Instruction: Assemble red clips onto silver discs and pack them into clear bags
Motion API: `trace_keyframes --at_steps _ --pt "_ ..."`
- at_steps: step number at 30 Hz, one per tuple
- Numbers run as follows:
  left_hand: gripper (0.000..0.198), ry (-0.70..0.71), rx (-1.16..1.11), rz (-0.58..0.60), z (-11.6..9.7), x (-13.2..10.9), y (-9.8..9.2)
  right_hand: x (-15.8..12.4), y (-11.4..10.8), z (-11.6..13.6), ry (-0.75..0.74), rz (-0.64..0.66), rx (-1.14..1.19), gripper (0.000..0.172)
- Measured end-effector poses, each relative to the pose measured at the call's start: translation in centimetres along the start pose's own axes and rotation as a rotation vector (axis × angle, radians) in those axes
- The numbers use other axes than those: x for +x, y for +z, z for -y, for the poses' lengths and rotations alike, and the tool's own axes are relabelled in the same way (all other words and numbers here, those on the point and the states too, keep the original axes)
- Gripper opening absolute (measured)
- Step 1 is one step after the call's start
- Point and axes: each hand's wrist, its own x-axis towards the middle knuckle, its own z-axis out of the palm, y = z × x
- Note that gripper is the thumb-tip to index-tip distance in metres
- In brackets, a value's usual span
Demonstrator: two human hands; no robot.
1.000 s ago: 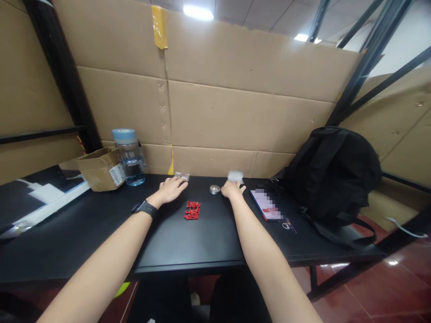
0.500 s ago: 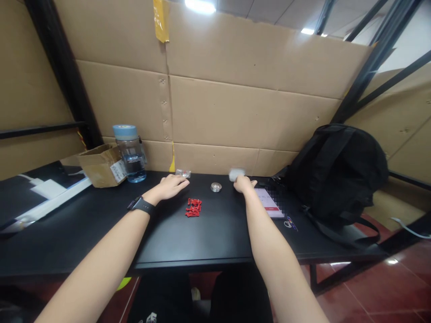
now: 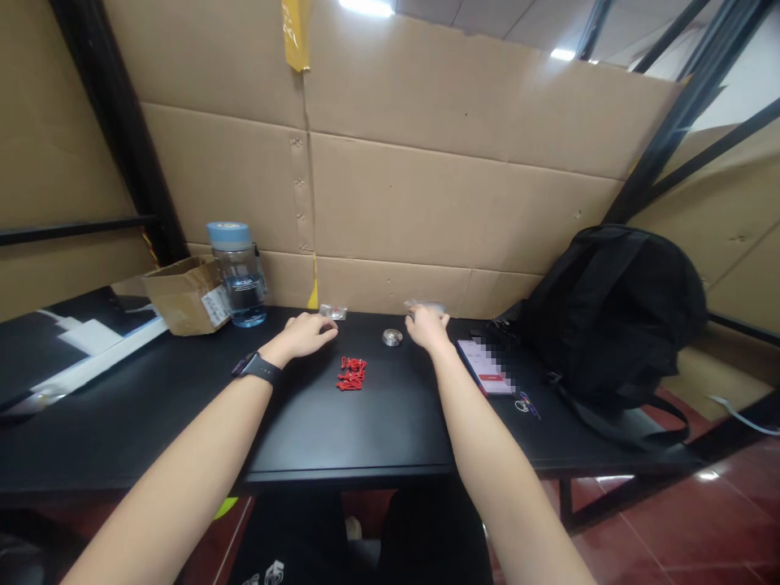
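Observation:
My left hand [image 3: 306,335], with a dark watch on its wrist, rests on the black table with its fingers stretched out and slightly curved, holding nothing. Just beyond its fingertips lies a small clear packet [image 3: 333,312]. At the back of the table, my right hand [image 3: 427,327] has its fingers closed on a clear plastic bag [image 3: 432,307], partly hidden behind the hand. Between the hands sits a small round roll of clear tape [image 3: 392,337]. Nearer to me is a small group of red cord loops [image 3: 352,374].
A phone [image 3: 487,370] and a key ring [image 3: 522,405] lie right of my right forearm, with a black backpack [image 3: 621,325] beyond. On the left stand a water bottle [image 3: 242,280], an open cardboard box [image 3: 186,301] and a white power strip [image 3: 91,366]. Cardboard [image 3: 402,211] walls the back.
My right hand has moved left with the clear bag, closer to the tape roll, and now uncovers more of the phone. My left hand has shifted very little, its fingers curling slightly.

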Motion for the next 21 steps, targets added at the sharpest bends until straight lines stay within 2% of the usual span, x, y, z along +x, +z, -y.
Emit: trace_keyframes --at_steps 2,5,8,10,12,15,18,21 --pt "0.036 0.001 -0.023 0.001 0.1 0.1 0.2 -0.7 0.7 2.0 -0.131 -0.012 0.009 0.042" --pt "0.030 0.039 -0.084 0.048 -0.2 0.0 0.4 -1.6 2.0 4.4 -0.335 0.081 0.030 0.042" --pt "0.026 0.157 -0.158 0.129 -0.8 -0.3 0.3 -1.9 2.7 5.4 -0.530 0.170 0.118 0.040" --pt "0.024 0.242 -0.197 0.171 -1.3 -0.4 0.1 -1.7 2.8 5.2 -0.586 0.152 0.202 0.037" --pt "0.022 0.274 -0.215 0.195 -1.7 -0.6 -0.3 -1.3 2.5 4.4 -0.530 0.093 0.225 0.034" --pt "0.020 0.223 -0.169 0.205 -2.4 -1.0 -0.8 -0.9 2.2 3.0 -0.322 0.053 0.107 0.034" --pt "0.022 0.163 -0.103 0.232 -3.0 -1.3 -1.2 -0.6 2.3 1.7 -0.187 0.109 0.043 0.037" --pt "0.015 0.144 -0.098 0.265 -3.3 -1.3 -1.1 -0.5 2.7 1.4 -0.170 0.168 0.079 0.032"
